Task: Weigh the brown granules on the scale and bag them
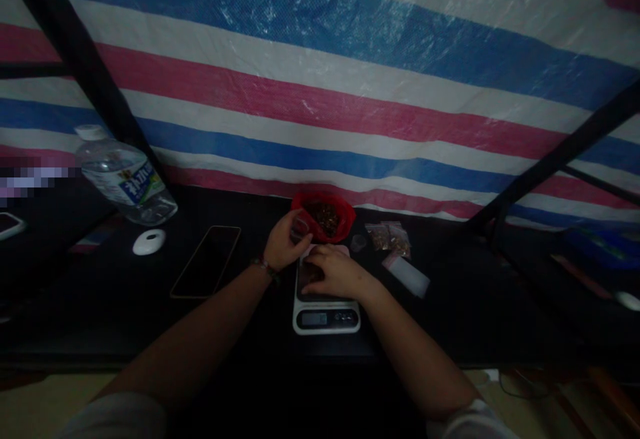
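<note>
A small digital scale (326, 317) sits on the dark table in front of me. My right hand (336, 271) lies over the scale's platform, fingers curled over something dark that I cannot make out. My left hand (286, 242) is just left of it, fingers pinched on a small clear bag (300, 227) beside a red plastic bag (325, 215) full of small brown pieces. Small filled clear packets (390, 237) lie to the right of the red bag, and a flat pale packet (409, 275) lies nearer me.
A phone (206, 261) lies face up left of the scale, with a white round object (149, 241) and a water bottle (125, 177) beyond it. A striped tarp (350, 79) hangs behind the table. Black frame bars (550, 159) slant at both sides.
</note>
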Demonstrator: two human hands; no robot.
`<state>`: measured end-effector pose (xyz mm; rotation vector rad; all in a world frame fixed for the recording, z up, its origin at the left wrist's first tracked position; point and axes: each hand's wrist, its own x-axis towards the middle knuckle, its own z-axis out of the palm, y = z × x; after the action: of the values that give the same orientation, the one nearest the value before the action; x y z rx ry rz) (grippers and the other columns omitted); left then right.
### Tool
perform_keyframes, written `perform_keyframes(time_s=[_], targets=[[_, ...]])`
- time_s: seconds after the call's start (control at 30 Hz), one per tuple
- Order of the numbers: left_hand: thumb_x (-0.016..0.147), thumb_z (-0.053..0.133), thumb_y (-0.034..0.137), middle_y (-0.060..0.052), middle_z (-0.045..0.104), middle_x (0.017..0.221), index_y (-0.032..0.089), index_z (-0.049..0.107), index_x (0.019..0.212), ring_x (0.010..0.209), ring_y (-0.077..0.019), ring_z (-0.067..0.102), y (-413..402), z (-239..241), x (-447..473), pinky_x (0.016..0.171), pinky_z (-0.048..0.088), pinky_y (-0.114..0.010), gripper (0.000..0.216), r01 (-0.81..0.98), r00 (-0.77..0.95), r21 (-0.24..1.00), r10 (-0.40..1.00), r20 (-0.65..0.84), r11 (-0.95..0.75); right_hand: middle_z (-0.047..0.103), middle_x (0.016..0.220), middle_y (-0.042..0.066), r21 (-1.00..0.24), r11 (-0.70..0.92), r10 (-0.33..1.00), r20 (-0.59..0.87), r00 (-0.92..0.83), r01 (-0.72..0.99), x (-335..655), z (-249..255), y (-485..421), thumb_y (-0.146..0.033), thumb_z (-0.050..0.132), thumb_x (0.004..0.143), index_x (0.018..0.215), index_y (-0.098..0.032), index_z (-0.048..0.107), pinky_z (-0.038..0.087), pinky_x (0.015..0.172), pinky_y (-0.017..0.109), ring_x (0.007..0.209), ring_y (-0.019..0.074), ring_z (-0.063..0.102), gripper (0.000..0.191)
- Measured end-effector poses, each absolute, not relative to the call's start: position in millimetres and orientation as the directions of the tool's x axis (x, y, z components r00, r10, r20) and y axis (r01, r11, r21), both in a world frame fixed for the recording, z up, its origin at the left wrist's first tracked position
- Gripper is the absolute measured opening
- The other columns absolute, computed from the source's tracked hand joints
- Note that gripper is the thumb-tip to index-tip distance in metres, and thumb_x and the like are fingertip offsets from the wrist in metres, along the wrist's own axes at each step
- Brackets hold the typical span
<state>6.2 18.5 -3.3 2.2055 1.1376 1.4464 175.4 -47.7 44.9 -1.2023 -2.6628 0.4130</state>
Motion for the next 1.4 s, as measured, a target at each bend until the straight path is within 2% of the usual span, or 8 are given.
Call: perform_keyframes(time_s=[0.2,0.4,0.6,0.8,1.07,1.17,1.3,1.4], targets=[[0.075,0.061,0.03,-0.008,0.063,0.098,0.014,0.042,0.127,0.087,-0.0203,0.062,17.0,-1.4,6.3,0.082,0.05,-0.036,0.058,0.426,0.231,0.603,0.726,0.648,-0.674,0.059,0.097,0.006,-0.318,0.634,0.76,0.087,-0.644,0.705,175.7,38.9,-45.8,-0.027,0.063,0.081,0.098,-0.017,0.066,0.039,0.087,0.03,0.097,0.0181,0.053,0.019],[0.075,0.061,0.029,-0.007,0.063,0.096,0.015,0.042,0.127,0.088,-0.0208,0.062,17.1,-2.5,6.9,0.082,0.049,-0.036,0.057,0.426,0.242,0.622,0.745,0.621,-0.657,0.057,0.096,0.006,-0.35,0.574,0.803,0.066,-0.592,0.74,192.5,36.4,-37.6,-0.023,0.059,0.083,0.097,-0.019,0.067,0.039,0.087,0.03,0.094,0.017,0.053,0.016],[0.074,0.061,0.029,-0.009,0.062,0.102,0.016,0.043,0.127,0.092,-0.0219,0.061,18.3,-1.8,7.0,0.084,0.049,-0.038,0.057,0.434,0.311,0.607,0.743,0.592,-0.666,0.055,0.104,0.009,-0.403,0.553,0.802,0.019,-0.597,0.729,204.9,44.8,-41.1,-0.043,0.074,0.067,0.105,-0.016,0.063,0.041,0.087,0.033,0.1,0.0222,0.051,0.047],[0.075,0.06,0.029,-0.01,0.061,0.104,0.016,0.043,0.126,0.095,-0.023,0.06,20.2,-1.6,6.6,0.085,0.048,-0.039,0.056,0.454,0.347,0.583,0.736,0.581,-0.674,0.05,0.118,0.009,-0.46,0.488,0.812,-0.071,-0.579,0.741,217.1,48.0,-47.1,-0.039,0.082,0.055,0.118,-0.019,0.056,0.04,0.092,0.035,0.111,0.0252,0.047,0.071],[0.076,0.059,0.029,-0.009,0.062,0.099,0.015,0.044,0.125,0.089,-0.0213,0.061,19.7,-0.1,6.7,0.082,0.05,-0.037,0.054,0.453,0.358,0.597,0.748,0.559,-0.662,0.051,0.118,0.007,-0.524,0.391,0.851,-0.107,-0.514,0.757,227.2,53.5,-46.1,-0.016,0.077,0.06,0.118,-0.021,0.057,0.04,0.094,0.032,0.106,0.02,0.052,0.062],[0.075,0.059,0.029,-0.009,0.062,0.1,0.015,0.045,0.125,0.09,-0.0217,0.061,19.4,1.0,7.2,0.082,0.05,-0.037,0.054,0.454,0.36,0.599,0.751,0.554,-0.66,0.052,0.115,0.007,-0.514,0.42,0.844,-0.081,-0.53,0.748,221.4,50.4,-44.0,-0.019,0.078,0.06,0.114,-0.02,0.06,0.042,0.092,0.031,0.104,0.0205,0.053,0.057],[0.075,0.059,0.029,-0.008,0.062,0.097,0.015,0.044,0.126,0.088,-0.0208,0.061,19.7,0.5,7.5,0.08,0.05,-0.036,0.054,0.446,0.361,0.599,0.746,0.56,-0.666,0.051,0.117,0.009,-0.477,0.479,0.824,-0.045,-0.565,0.737,212.6,46.6,-42.3,-0.028,0.082,0.057,0.118,-0.018,0.057,0.041,0.092,0.033,0.109,0.0237,0.049,0.067],[0.075,0.059,0.028,-0.007,0.063,0.096,0.016,0.044,0.126,0.087,-0.0207,0.061,19.8,-0.8,7.4,0.081,0.05,-0.036,0.054,0.44,0.374,0.591,0.737,0.563,-0.676,0.053,0.113,0.008,-0.469,0.517,0.799,-0.037,-0.6,0.716,207.7,45.9,-41.3,-0.027,0.079,0.063,0.113,-0.02,0.06,0.042,0.09,0.031,0.106,0.0221,0.05,0.055]])
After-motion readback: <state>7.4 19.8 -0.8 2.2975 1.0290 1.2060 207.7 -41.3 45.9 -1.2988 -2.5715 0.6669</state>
